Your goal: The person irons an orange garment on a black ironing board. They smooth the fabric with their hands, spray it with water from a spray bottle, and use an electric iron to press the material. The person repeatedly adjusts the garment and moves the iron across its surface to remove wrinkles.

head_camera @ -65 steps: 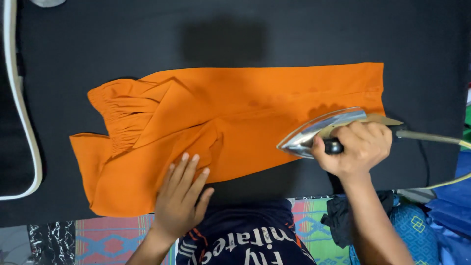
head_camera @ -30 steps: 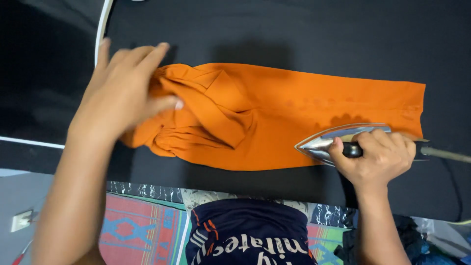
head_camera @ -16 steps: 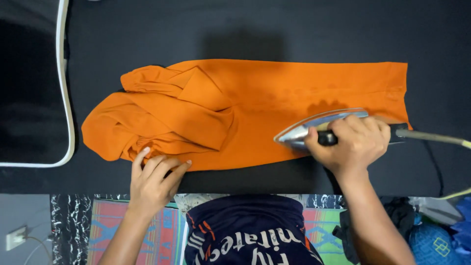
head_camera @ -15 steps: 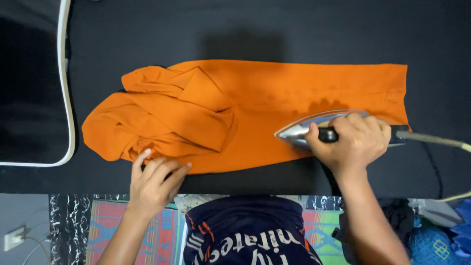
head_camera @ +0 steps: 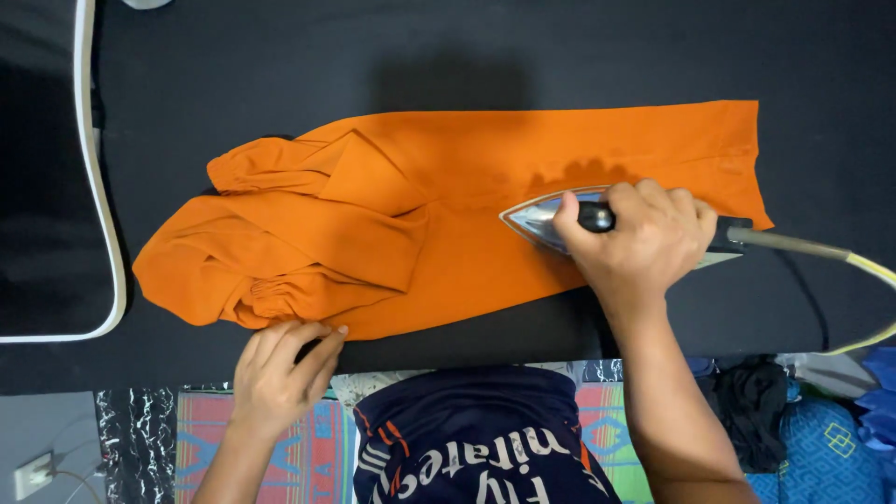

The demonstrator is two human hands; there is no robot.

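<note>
The orange garment (head_camera: pixel 485 205) is lying flat on the black counter (head_camera: pixel 560 56), its straight portion extending to the right and its left portion bunching into loose folds. The right hand (head_camera: pixel 644 243) is wrapping closed around the black handle of the iron (head_camera: pixel 551 217), whose metal soleplate is resting on the garment's straight portion with its tip pointing left. The iron's cord (head_camera: pixel 821 252) is trailing off to the right edge. The left hand (head_camera: pixel 280 369) is lying at the near edge of the garment, fingers (head_camera: pixel 313 341) curling loosely together over the gathered hem; whether they are pinching the cloth or merely pressing on it cannot be told.

Judged step: pressing the flat section is in hand, while the folded left section is waiting unsmoothed. The next move is calling for the left hand to be drawing the hem taut and spreading the folds, keeping clear of the soleplate, as the iron is travelling leftward.

A white-edged dark panel (head_camera: pixel 89 168) is sitting at the left of the counter.
</note>
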